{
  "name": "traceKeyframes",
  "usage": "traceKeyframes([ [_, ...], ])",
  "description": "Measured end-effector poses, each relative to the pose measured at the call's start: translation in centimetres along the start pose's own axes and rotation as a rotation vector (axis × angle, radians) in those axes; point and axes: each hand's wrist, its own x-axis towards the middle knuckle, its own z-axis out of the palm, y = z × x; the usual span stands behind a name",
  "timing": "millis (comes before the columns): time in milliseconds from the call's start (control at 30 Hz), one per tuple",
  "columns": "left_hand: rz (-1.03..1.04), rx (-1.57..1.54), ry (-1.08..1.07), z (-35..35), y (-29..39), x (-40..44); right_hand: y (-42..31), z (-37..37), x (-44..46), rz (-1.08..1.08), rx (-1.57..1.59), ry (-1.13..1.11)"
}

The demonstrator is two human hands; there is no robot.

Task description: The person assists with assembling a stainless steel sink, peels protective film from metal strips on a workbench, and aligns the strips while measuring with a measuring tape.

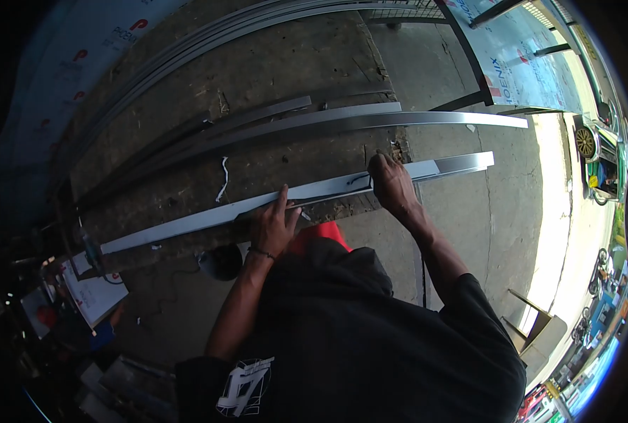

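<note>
Metal bar [324,189] beneath left hand [275,227], fingers apart, and right hand [391,185], fingers curled together.

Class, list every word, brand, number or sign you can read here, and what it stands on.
"PHOEN", its ending blurred: sheet at upper left, beside a red "P" logo.
"HOENIX": sheet at upper right.
Stylised print on the black shirt: too unclear to read.
Marks on the white board at lower left: too small.
</note>
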Motion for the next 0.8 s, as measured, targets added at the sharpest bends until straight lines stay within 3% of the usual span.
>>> traceKeyframes([
  [200,-0.041,-0.013,-0.021,-0.1,0.1,0.0,6.0,-6.8,1.0,0.43,0.14,0.458],
  [267,-0.055,-0.019,-0.017,-0.2,0.4,0.1,6.8,-9.6,0.8,0.428,0.125,0.576],
  [367,-0.219,-0.179,-0.005,-0.3,1.8,0.3,5.1,-10.5,0.0,0.358,0.255,0.375],
  [467,-0.275,-0.215,-0.068,-1.0,3.1,1.0,1.3,-6.9,-1.5,0.166,0.316,0.132],
  [533,-0.21,-0.237,0.026,0.0,2.3,0.8,-1.1,-4.8,-2.2,0.234,0.472,-0.005],
  [600,-0.161,-0.238,0.127,-0.6,1.7,0.1,-4.2,-3.5,-2.7,0.162,0.557,-0.102],
  [700,-0.285,-0.738,0.041,-2.8,3.1,-0.7,-8.4,-0.8,-3.1,0.038,0.808,-0.3],
  [733,-0.292,-0.729,0.049,-3.2,2.8,-1.4,-9.2,0.2,-3.2,-0.022,0.9,-0.377],
  [800,-0.328,-1.116,-0.189,-3.3,1.7,-3.0,-11.2,1.3,-3.2,0.03,0.982,-0.414],
])
